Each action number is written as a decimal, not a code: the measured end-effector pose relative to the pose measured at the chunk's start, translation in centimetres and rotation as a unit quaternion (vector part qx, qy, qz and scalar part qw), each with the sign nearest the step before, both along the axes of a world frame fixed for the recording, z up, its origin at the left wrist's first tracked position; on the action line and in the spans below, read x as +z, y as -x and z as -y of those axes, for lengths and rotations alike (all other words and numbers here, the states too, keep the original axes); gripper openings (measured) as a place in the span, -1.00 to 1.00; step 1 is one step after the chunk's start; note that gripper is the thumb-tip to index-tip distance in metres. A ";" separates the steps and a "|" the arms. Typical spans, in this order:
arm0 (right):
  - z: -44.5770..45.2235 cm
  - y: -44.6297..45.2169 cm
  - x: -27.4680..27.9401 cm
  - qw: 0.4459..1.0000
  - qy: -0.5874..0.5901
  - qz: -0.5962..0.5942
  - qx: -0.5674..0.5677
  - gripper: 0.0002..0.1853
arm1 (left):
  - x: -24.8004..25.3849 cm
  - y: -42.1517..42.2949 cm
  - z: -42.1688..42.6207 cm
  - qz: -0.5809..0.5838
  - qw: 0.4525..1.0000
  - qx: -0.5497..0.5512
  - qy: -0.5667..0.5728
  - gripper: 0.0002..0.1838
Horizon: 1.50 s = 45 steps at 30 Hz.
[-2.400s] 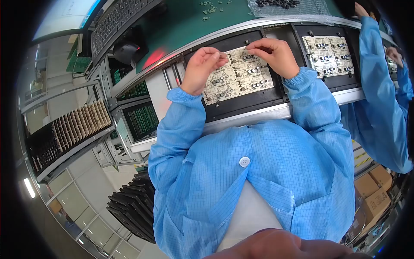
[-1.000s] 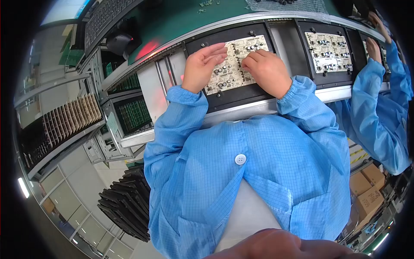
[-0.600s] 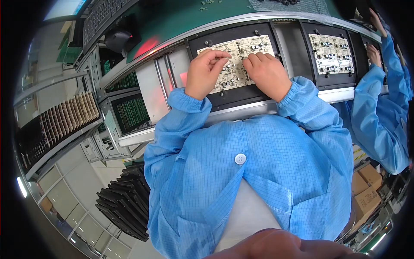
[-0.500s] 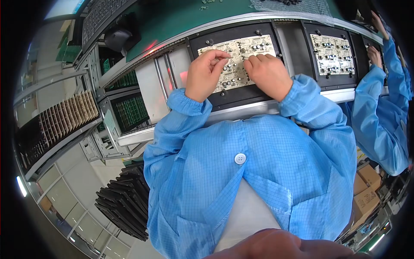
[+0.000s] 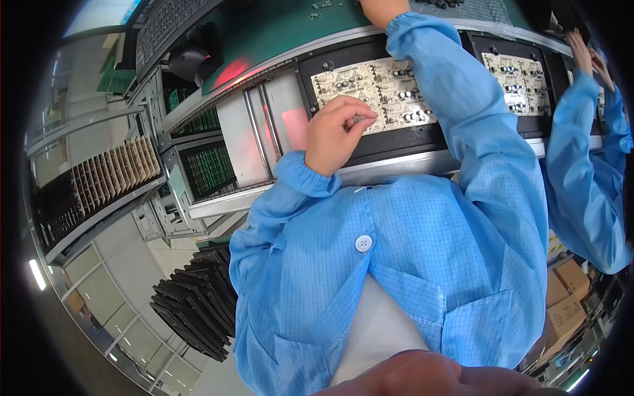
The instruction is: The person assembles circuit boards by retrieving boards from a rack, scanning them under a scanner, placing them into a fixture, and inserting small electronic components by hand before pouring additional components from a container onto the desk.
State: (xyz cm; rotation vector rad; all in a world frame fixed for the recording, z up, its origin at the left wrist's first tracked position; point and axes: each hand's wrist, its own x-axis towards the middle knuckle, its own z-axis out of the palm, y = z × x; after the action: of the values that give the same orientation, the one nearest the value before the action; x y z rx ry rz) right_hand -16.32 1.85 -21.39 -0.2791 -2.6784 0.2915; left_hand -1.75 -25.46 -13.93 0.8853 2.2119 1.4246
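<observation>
1. The left hand [image 5: 335, 135] is held low over the near edge of the board [image 5: 388, 99]. Its finger and thumb are bent, with their tips close together. Whether a tiny part is pinched there cannot be told.
2. The right hand [image 5: 386, 9] has just been taken off the board and is now stretched out over the green table [image 5: 277, 26]. Its fingers are cut off by the top edge of the view, so what they do cannot be told.
3. By this change, work on the board seems to be stopped for a moment on the right side, with only the left hand left close by.
4. The board lies flat in a black tray [image 5: 396, 145], right in front of the blue coat [image 5: 409, 224]. It is cream, with dark marks and rows of small round black parts. Its far right corner is hidden by the right sleeve [image 5: 456, 72].
5. On the table, little pale green bits [image 5: 323, 5] are seen to the left of the right hand. Dark bits [image 5: 450, 3] are seen on bubble wrap [image 5: 485, 12] to its right.
6. Farther right, another board [image 5: 515, 79] is set in its own tray, near a co-worker's sleeve [image 5: 573, 138].
</observation>
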 end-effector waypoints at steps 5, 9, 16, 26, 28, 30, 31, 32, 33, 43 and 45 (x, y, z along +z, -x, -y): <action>0.2 -6.2 1.7 0.994 0.074 -0.008 0.079 -0.82 | 0.8 -1.1 -1.8 -0.071 0.992 -0.051 0.094 -0.86; -0.1 -6.3 2.3 0.991 0.085 -0.009 0.102 -0.78 | 0.7 -1.6 -2.0 -0.094 0.989 -0.044 0.105 -0.86; 1.2 -3.4 1.8 0.994 0.086 0.066 0.017 -0.70 | 0.7 -1.8 -1.6 -0.098 0.990 -0.012 0.098 -0.85; 2.1 -14.1 5.5 0.922 0.368 -0.086 0.088 -0.81 | -1.2 -1.7 -2.5 -0.249 0.964 -0.066 0.066 -0.90; 2.3 -16.4 6.5 0.881 0.361 -0.262 0.156 -0.80 | -0.7 -1.8 -2.7 -0.281 0.952 -0.082 0.086 -0.88; 1.8 -16.1 5.0 0.864 0.358 -0.305 0.182 -0.80 | -0.5 -1.7 -2.8 -0.287 0.950 -0.088 0.086 -0.87; 1.8 -15.9 4.4 0.842 0.356 -0.347 0.209 -0.80 | -0.5 -1.7 -2.7 -0.292 0.948 -0.092 0.089 -0.87; 1.6 -16.4 4.0 0.842 0.357 -0.347 0.208 -0.80 | -0.6 -1.7 -2.6 -0.292 0.948 -0.092 0.090 -0.87; 1.8 -17.2 5.8 0.886 0.397 -0.208 0.123 -0.80 | -0.8 -1.6 -2.6 -0.306 0.943 -0.103 0.081 -0.86; 1.7 -17.1 2.8 0.864 0.494 -0.031 0.093 -0.81 | 0.3 7.6 -3.4 -0.162 0.980 -0.112 0.035 -0.79; 2.0 -17.2 3.5 0.879 0.468 -0.029 0.084 -0.82 | 0.0 13.9 -3.7 -0.271 0.960 0.050 0.044 -0.83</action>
State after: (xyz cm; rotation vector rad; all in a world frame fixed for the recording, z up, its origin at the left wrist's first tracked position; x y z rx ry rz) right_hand 0.90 -0.11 -17.85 -0.2999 -2.2905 1.6158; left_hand -15.65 -21.79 -13.94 1.2655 2.7238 1.2136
